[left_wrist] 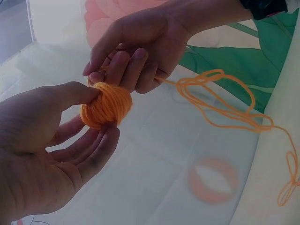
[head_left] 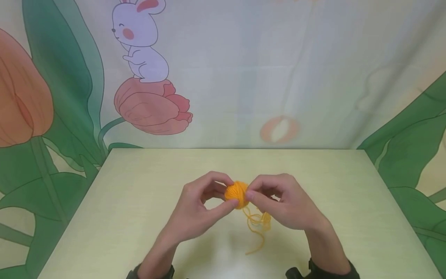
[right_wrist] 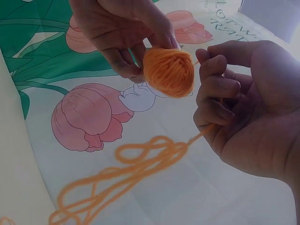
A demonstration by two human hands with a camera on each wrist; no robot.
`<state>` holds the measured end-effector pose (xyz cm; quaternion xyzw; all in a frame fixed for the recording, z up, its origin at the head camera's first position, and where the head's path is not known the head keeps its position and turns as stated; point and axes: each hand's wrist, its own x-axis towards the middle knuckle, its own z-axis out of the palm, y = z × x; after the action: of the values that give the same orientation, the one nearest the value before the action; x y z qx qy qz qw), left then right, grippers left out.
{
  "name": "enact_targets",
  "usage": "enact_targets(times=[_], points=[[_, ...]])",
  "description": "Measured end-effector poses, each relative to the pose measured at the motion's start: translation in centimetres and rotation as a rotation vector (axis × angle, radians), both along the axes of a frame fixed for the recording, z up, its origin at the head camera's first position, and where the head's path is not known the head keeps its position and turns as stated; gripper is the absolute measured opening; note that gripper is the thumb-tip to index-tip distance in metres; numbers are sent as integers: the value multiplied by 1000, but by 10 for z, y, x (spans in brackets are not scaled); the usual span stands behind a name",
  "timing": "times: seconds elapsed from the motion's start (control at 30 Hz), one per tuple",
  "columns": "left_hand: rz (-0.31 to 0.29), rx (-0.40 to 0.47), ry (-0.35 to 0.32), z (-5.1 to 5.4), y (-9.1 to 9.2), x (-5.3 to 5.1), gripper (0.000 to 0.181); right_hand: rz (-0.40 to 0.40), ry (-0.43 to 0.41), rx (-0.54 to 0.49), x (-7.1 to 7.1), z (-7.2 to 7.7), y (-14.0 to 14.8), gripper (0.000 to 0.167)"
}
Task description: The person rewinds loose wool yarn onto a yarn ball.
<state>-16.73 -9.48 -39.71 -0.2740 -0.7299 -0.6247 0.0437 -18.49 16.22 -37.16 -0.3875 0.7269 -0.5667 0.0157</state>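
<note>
A small ball of orange yarn (head_left: 237, 194) is held above the table between the thumb and fingers of my left hand (head_left: 199, 207). Close on its right, my right hand (head_left: 285, 199) pinches the strand leading off the ball between thumb and forefinger. In the right wrist view that strand runs through the curled fingers and out below the palm. Loose loops of yarn (left_wrist: 220, 101) hang down from the right hand, tangled together. The wound ball (right_wrist: 169, 71) shows many wraps in the right wrist view, with the left fingers (right_wrist: 124, 63) behind it.
Beneath the hands lies a pale table (head_left: 139, 178), its far edge against a printed curtain (head_left: 226, 69) with tulips and a rabbit. A loose yarn tail (head_left: 256, 248) dangles toward the near side. Dark bands (head_left: 331, 271) circle the wrists.
</note>
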Motion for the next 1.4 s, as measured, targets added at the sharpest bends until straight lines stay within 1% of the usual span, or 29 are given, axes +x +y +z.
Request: enact_targets(times=[0.1,0.2,0.33,0.5,0.77,0.9,1.03,1.17,1.27,1.4], points=[[15,29,2,0,0,-1,38,19,15,-3,1,1,0,26],[25,56,17,0,0,-2,46,30,23,-6,2,1,-1,28],[46,66,26,0,0,-2,53,35,32,-4,3,2,-1,28],[57,91,15,2,-1,-1,45,44,40,-8,4,2,-2,29],[49,175,-62,6,-1,1,38,57,42,1,3,1,-3,28],[43,214,-85,7,-3,1,38,77,41,3,1,0,-4,27],[21,247,-102,8,-4,2,38,136,25,1,-4,-5,-4,27],[-27,265,-99,7,-5,3,39,189,4,20,-10,-12,-5,27],[-72,277,-76,7,-5,3,39,204,-24,45,-15,-17,-6,25],[-120,278,-36,7,-3,4,40,184,-88,74,-21,-21,-6,20]])
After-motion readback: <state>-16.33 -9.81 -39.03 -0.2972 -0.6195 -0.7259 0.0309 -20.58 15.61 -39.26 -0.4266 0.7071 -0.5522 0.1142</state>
